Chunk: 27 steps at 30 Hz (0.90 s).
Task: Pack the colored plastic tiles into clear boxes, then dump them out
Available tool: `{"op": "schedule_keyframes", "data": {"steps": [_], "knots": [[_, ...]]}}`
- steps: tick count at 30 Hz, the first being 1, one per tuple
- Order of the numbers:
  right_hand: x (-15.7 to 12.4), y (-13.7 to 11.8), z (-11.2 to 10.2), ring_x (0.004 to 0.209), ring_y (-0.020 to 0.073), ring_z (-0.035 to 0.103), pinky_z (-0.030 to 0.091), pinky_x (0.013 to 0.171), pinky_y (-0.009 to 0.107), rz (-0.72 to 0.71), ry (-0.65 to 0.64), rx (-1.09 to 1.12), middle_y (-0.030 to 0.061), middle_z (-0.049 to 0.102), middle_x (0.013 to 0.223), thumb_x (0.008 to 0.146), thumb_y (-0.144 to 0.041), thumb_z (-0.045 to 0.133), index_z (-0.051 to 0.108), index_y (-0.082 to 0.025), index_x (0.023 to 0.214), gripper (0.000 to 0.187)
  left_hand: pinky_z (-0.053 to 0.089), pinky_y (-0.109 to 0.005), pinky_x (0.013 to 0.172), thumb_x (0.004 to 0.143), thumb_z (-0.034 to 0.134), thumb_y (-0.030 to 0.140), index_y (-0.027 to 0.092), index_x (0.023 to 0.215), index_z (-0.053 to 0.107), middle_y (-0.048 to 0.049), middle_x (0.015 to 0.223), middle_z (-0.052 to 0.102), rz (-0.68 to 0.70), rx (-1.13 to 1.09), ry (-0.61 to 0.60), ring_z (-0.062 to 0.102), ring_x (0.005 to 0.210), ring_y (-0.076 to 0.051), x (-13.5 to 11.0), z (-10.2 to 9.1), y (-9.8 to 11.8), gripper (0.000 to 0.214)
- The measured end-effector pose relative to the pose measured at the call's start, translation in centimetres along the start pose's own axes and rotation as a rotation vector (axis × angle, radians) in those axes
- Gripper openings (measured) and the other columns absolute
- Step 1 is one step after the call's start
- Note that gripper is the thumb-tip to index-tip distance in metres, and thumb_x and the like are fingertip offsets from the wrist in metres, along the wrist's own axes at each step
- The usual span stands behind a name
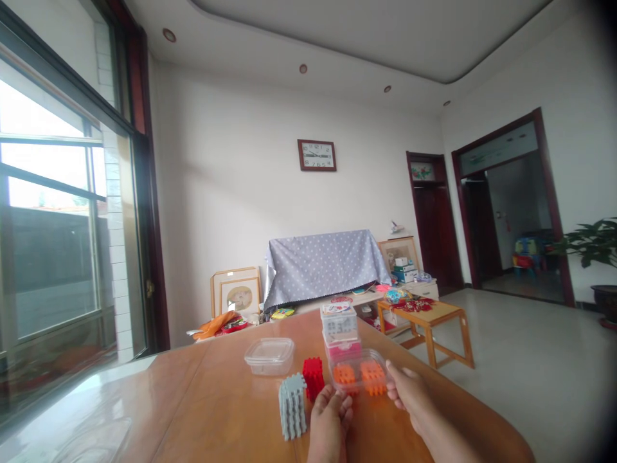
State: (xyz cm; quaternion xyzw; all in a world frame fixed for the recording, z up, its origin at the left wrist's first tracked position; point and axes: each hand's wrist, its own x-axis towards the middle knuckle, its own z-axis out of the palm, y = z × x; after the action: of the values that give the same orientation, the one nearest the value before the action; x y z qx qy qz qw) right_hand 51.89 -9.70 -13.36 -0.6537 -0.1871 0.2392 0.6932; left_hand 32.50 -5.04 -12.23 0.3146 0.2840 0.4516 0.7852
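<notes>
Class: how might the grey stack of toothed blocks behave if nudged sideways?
Tall and narrow, the grey stack would probably tip. It looks like stiff, light plastic. On the glossy table it might also slide.

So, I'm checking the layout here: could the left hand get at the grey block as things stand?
Probably yes. The grey block stands upright on the table just beside the left hand, with nothing between them. The red block sits farther back, out of the way.
</notes>
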Motion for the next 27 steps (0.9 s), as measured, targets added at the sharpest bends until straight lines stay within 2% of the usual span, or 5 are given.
{"op": "schedule_keyframes", "data": {"steps": [10,17,19,22,27], "knots": [[0.2,0.4,-0.2,0.051,0.0149,0.061,0.043,0.046,0.024,0.004,0.012,0.008,0.0029,0.067,0.064,0.076,-0.068,0.065,0.064,-0.017,0.086,0.052,0.051,-0.026,0.085,0.078,0.079,0.028,0.02,0.124,0.055,-0.0133,0.12,0.066,-0.008,0.073,-0.022,0.069,0.095,-0.018,-0.8,0.2,0.2,0.052],[0.1,0.4,0.0,0.048,0.0147,0.057,0.039,0.044,0.024,-0.026,0.042,-0.036,0.0018,0.066,0.061,0.072,-0.067,0.067,0.064,-0.018,0.081,0.05,0.052,-0.026,0.082,0.081,0.075,0.03,0.025,0.145,0.036,-0.0104,0.12,0.064,0.051,0.118,-0.027,0.069,0.092,-0.017,-1.0,0.3,-0.1,0.075],[0.0,0.4,0.1,0.053,0.0176,0.061,0.041,0.048,0.026,-0.072,0.08,-0.059,0.0027,0.068,0.063,0.072,-0.067,0.066,0.066,-0.019,0.083,0.049,0.052,-0.026,0.081,0.082,0.074,0.029,0.025,0.147,0.032,-0.0103,0.119,0.064,0.056,0.126,-0.037,0.069,0.09,-0.017,-1.0,0.2,-0.2,0.077],[0.2,0.4,-0.2,0.072,0.0246,0.069,0.049,0.061,0.031,-0.219,0.163,-0.151,0.0074,0.075,0.078,0.075,-0.068,0.059,0.07,-0.02,0.091,0.051,0.052,-0.026,0.08,0.084,0.072,0.028,0.024,0.148,0.029,-0.0096,0.116,0.063,0.062,0.127,-0.035,0.068,0.087,-0.016,-1.0,0.0,-0.3,0.077],[0.5,0.7,-1.5,0.091,0.0284,0.069,0.051,0.078,0.036,-0.419,0.224,-0.36,0.0125,0.076,0.099,0.084,-0.065,0.047,0.068,-0.02,0.103,0.053,0.051,-0.025,0.074,0.082,0.071,0.03,0.02,0.144,0.028,-0.0035,0.097,0.063,0.121,0.212,-0.009,0.065,0.079,-0.015,-1.0,-0.3,-0.6,0.076]]}}
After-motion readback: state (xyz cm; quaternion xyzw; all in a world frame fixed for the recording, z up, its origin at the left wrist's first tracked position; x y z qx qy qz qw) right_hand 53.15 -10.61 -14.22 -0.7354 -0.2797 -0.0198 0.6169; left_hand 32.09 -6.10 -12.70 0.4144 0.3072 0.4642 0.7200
